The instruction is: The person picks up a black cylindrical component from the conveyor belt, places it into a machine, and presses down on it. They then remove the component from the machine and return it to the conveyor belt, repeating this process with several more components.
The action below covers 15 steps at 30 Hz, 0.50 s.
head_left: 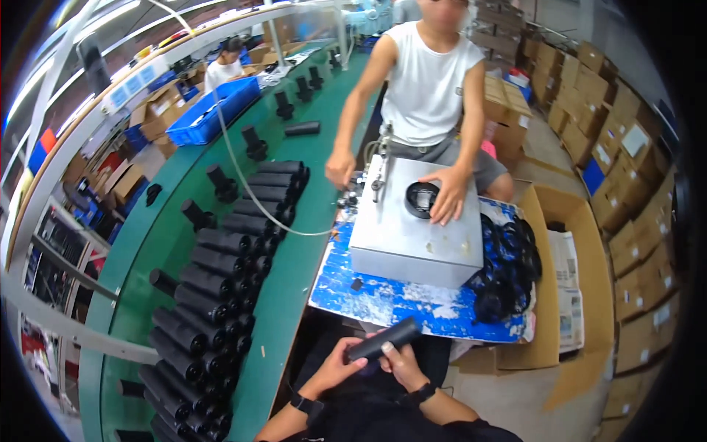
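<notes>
A black cylindrical tube (398, 335) is held over my lap, tilted up toward its right end. My left hand (343, 362) is closed around its lower left end. My right hand (403, 367) grips it from below near the middle, thumb lying along the side. Just beyond the tube is the near edge of a worn blue-and-white tabletop (368, 303). On it stands a grey metal box (412, 254) with a black ring (421, 200) on top. A co-worker's hand (451, 193) rests on that ring, and the other hand (340, 168) is beside metal fittings.
To my left, a green conveyor belt (283, 295) carries stacked black tubes (210, 276) and several upright flanged black parts (221, 180). A blue bin (213, 110) sits farther along. Black rings (504, 269) are heaped right of the box, beside an open carton (582, 346).
</notes>
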### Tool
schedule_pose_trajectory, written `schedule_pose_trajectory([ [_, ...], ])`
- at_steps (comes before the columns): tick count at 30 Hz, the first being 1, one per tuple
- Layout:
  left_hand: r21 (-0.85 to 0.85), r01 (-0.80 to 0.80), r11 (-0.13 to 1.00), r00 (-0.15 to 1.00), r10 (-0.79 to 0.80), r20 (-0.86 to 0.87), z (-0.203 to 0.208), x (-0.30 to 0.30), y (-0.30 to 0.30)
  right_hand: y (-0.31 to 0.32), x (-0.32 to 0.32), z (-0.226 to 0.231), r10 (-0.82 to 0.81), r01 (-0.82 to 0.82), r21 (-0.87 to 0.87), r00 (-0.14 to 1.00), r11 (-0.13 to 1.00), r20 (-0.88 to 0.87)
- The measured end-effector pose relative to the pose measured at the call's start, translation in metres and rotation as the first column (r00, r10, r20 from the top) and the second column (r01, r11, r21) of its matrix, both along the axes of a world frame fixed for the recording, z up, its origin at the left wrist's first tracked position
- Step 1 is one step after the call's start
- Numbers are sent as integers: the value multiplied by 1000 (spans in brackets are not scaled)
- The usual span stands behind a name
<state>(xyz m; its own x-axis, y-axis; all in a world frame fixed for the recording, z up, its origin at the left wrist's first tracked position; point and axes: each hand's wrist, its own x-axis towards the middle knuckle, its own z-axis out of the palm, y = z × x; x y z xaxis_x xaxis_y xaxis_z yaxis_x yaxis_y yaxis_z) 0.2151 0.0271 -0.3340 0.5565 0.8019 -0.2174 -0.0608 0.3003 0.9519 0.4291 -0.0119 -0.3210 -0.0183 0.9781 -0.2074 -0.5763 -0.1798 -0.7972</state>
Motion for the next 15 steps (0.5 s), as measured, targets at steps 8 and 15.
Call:
schedule_pose_trajectory([
  [8, -47, -108, 993, 993, 110, 32, -6, -15, -12, 7, -14, -7, 132, -132, 2, 990, 991, 42],
  [15, -74, -121, 990, 992, 123, 28, -11, -12, -12, 10, -10, -8, 171, -170, -43, 985, 984, 14],
])
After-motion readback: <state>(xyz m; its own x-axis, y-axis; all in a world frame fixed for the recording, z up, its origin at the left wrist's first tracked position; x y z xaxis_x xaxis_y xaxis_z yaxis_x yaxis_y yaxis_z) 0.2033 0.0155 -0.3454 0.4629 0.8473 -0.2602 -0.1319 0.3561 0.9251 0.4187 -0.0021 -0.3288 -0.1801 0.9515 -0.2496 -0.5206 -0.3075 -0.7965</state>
